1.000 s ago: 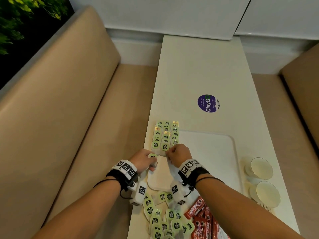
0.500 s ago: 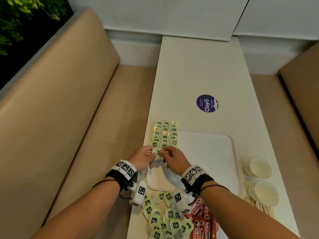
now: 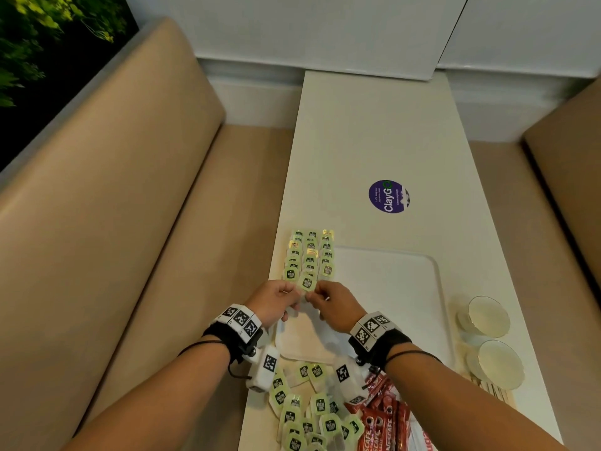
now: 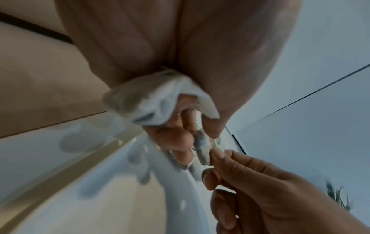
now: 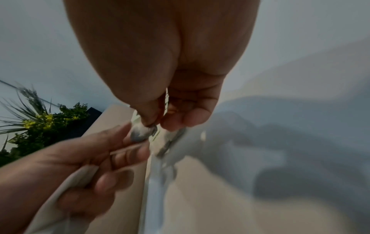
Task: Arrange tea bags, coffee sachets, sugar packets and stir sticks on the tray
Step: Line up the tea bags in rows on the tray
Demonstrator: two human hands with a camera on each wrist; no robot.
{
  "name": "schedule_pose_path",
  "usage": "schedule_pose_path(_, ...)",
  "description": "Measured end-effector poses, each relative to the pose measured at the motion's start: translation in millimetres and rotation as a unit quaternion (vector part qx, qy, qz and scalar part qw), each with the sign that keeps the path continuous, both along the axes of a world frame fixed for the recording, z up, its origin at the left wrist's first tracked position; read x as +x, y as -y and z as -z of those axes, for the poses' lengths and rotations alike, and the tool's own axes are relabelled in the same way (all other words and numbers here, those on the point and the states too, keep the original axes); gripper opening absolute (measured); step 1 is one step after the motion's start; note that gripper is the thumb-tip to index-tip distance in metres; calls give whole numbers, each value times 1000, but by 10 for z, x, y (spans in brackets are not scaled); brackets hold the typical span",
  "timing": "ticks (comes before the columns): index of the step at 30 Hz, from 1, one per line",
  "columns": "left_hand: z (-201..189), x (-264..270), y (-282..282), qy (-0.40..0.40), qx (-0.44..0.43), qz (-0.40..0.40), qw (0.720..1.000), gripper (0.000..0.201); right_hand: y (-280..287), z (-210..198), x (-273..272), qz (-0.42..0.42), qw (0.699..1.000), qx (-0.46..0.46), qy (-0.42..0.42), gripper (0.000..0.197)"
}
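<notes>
1. Head view: white tray (image 3: 406,288) on the worktop (image 3: 374,141) carries three rows of green-tagged tea bags (image 3: 310,252) at its left end.
2. Left hand (image 3: 276,301) and right hand (image 3: 338,304) both pinch one tea bag (image 3: 307,283) at the rows' near end.
3. Red sachets (image 3: 383,418) read "NESCAFE"; purple sticker (image 3: 388,196) reads "ClayGo".

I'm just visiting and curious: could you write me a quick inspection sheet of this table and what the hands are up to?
Surface: long pale table bearing a round purple sticker.
Job's things: white tray; tea bags in three neat rows at its far left corner; loose tea bags and red coffee sachets at the near edge; wooden stir sticks on the right.
Clutter: two glass cups right of the tray.
Hands: left hand and right hand together pinch one tea bag at the rows' near end; the left also holds a crumpled bag.
Cables: thin black cords at both wrists.
Surroundings: beige benches on both sides, white wall, green plant.
</notes>
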State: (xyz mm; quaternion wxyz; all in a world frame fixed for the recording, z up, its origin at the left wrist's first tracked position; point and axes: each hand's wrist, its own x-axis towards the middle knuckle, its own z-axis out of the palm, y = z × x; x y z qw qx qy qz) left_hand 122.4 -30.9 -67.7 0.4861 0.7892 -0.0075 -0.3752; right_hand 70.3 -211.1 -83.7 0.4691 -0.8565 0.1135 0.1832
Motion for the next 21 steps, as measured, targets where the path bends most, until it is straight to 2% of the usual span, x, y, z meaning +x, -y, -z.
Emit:
schedule_pose_path(5,142,0,-21,-52,51,15,997,39,253,51,82,55,993,-97,-36,37)
schedule_pose_path(8,188,10,1,-60,53,-4,997,43,323,98,85,77,987,-128,-66,32)
schedule_pose_path(16,93,38,96,-38,32,-46,998,43,311,77,135,113,985,-117,-64,19)
schedule_pose_path(21,58,72,112,-16,34,-37,999,48,305,11,97,117,989,-88,-20,27)
